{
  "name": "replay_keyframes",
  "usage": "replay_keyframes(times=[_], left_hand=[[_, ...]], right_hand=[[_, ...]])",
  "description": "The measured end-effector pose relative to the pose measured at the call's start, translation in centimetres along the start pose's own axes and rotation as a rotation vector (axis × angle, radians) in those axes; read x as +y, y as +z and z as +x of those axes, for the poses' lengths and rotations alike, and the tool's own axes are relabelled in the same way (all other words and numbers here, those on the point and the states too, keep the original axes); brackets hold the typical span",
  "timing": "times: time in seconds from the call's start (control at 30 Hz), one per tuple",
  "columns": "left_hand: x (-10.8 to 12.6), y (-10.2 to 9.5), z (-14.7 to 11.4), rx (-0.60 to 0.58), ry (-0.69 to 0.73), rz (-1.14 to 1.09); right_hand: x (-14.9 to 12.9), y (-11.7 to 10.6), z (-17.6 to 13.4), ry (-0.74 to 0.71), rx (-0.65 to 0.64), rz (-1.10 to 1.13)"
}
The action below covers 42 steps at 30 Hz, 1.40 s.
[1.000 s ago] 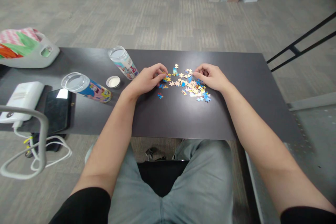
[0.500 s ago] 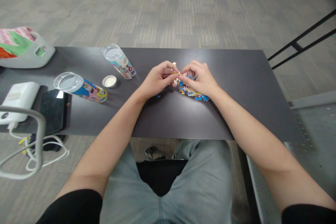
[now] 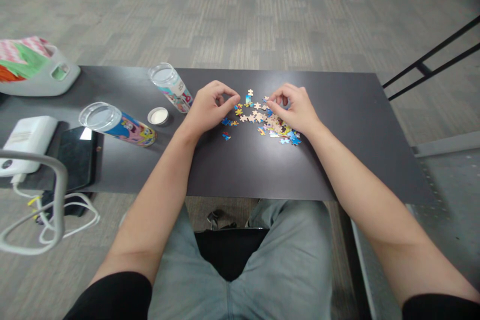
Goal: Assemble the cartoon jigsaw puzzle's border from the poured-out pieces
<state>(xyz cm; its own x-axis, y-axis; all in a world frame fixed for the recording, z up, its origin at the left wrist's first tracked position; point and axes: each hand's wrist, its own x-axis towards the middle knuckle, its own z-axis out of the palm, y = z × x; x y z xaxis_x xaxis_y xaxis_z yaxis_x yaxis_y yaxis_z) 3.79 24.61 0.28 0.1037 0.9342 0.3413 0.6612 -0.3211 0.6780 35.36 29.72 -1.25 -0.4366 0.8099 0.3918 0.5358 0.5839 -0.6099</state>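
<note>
My left hand (image 3: 210, 107) is closed in a pinch at the left of a heap of jigsaw puzzle pieces (image 3: 277, 127). Whatever its fingertips hold, if anything, is too small to tell. Just under them lie yellow and red puzzle pieces (image 3: 239, 111). At the heap's far right side, my right hand (image 3: 296, 109) pinches what looks like a small puzzle piece (image 3: 265, 99) between thumb and fingers. Two or so joined pieces (image 3: 248, 100) lie between the hands, with a loose plain-backed piece (image 3: 250, 92) beyond. A blue and red piece (image 3: 226, 136) lies apart, nearer me.
On the dark table (image 3: 360, 145), left of my hands, lie a clear picture-printed canister (image 3: 174, 91), a cartoon canister (image 3: 129, 127) and a white round lid (image 3: 158, 116). Further left are a phone (image 3: 77, 157), a white charger (image 3: 28, 142) with cable, and a grey basket (image 3: 56, 77).
My hands have come apart from their meeting point over the pieces. The left hand has moved left, the right slightly right, uncovering more of the heap.
</note>
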Motion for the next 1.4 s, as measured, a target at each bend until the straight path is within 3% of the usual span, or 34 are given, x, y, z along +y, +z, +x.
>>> replay_keyframes(times=[0.17, 0.33, 0.57, 0.8, 0.97, 1.2, 1.4], left_hand=[[-0.5, 1.9, 1.5, -0.043, 0.034, 0.100], [-0.8, 3.5, 3.8, -0.173, 0.040, 0.218], [-0.6, 3.1, 3.7, -0.153, 0.068, 0.209], [-0.7, 2.4, 3.7, 0.031, 0.035, -0.042], [-0.8, 2.8, 3.7, -0.019, 0.048, -0.185], [1.6, 4.6, 3.4, -0.165, 0.078, -0.384], [1.7, 4.6, 3.3, -0.177, 0.083, -0.310]], right_hand=[[1.6, -0.7, 0.4, 0.072, 0.067, 0.016], [2.6, -0.8, 0.5, 0.171, 0.082, 0.155], [2.7, -0.6, 0.4, 0.170, 0.041, 0.188], [3.6, -0.4, 0.4, 0.122, 0.013, 0.238], [3.6, -0.2, 0.5, -0.006, 0.008, 0.216], [2.2, 0.1, 0.1, -0.110, -0.066, 0.131], [1.3, 0.2, 0.2, -0.124, -0.121, 0.184]])
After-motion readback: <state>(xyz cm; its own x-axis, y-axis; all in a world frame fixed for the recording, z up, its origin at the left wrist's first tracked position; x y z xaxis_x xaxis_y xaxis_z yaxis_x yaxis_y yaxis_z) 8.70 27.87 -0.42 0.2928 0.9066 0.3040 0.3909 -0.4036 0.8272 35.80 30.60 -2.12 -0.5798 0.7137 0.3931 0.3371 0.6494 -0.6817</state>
